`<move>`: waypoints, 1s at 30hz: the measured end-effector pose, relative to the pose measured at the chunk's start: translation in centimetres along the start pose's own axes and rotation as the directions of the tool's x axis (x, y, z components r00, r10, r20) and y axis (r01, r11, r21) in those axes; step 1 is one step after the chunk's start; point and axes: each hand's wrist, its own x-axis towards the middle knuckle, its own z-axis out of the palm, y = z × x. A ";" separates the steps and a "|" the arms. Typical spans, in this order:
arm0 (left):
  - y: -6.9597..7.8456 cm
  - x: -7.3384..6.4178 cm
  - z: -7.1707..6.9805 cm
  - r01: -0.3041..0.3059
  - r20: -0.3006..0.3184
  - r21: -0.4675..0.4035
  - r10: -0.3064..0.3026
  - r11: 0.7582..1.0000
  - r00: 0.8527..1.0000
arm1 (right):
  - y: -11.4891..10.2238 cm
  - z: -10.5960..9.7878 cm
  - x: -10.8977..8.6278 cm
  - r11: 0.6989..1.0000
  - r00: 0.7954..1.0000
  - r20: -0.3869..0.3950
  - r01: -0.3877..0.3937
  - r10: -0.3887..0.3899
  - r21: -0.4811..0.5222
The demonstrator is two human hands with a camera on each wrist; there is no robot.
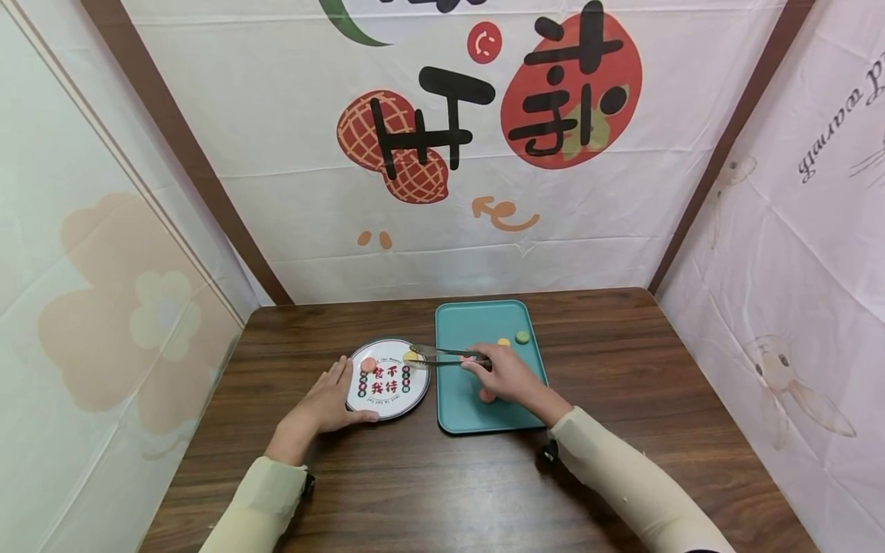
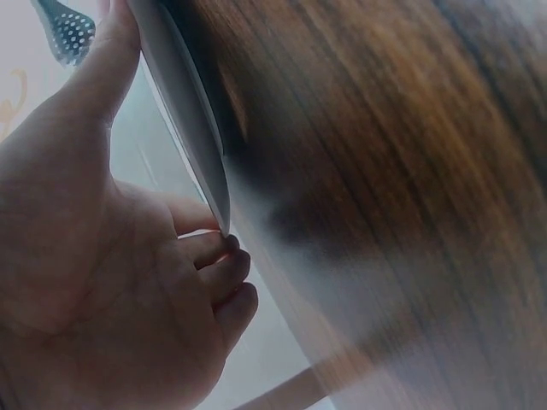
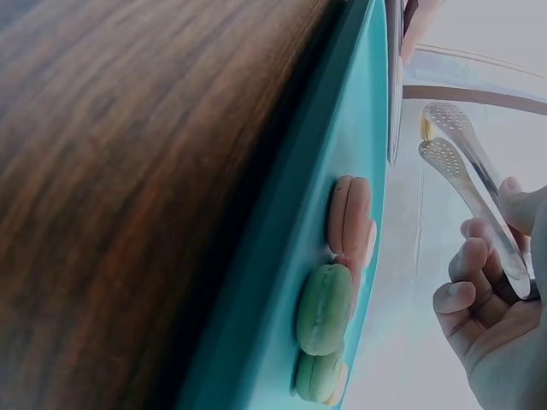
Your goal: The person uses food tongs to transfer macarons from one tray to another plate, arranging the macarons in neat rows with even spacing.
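Right hand (image 1: 508,374) grips tongs (image 1: 445,362), long axis running frame-left from centre; tips flank yellow macaron (image 1: 410,356) at upper right of plate (image 1: 413,393). Left hand (image 1: 326,399), thumb and fingers spread, rests against left rim.

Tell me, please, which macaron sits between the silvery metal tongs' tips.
The round yellow macaron at the right side of the round white plate; the tongs flank it, while the round pink macaron there lies apart.

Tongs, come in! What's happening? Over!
Right hand grips tongs; left hand touches plate. Yellow macaron in tongs, above plate. Nothing visibly blocking.
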 end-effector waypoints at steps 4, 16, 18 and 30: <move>0.0 0.0 -0.1 -0.003 -0.002 0.001 0.003 1.000 1.000 | -0.3 0.2 0.5 1.000 1.000 -0.003 0.011 -0.011 -0.018; 0.1 -0.1 -0.3 0.002 -0.002 -0.001 -0.002 1.000 1.000 | -0.7 1.0 1.6 0.999 1.000 -0.001 0.025 -0.025 -0.020; 0.1 -0.1 -0.3 0.001 -0.001 0.002 -0.001 1.000 1.000 | -0.8 1.2 1.7 0.999 1.000 -0.005 0.025 -0.025 -0.027; 0.3 -0.3 -0.3 -0.005 0.006 -0.005 0.005 1.000 1.000 | -1.6 2.0 2.4 0.997 1.000 0.021 -0.018 0.020 -0.075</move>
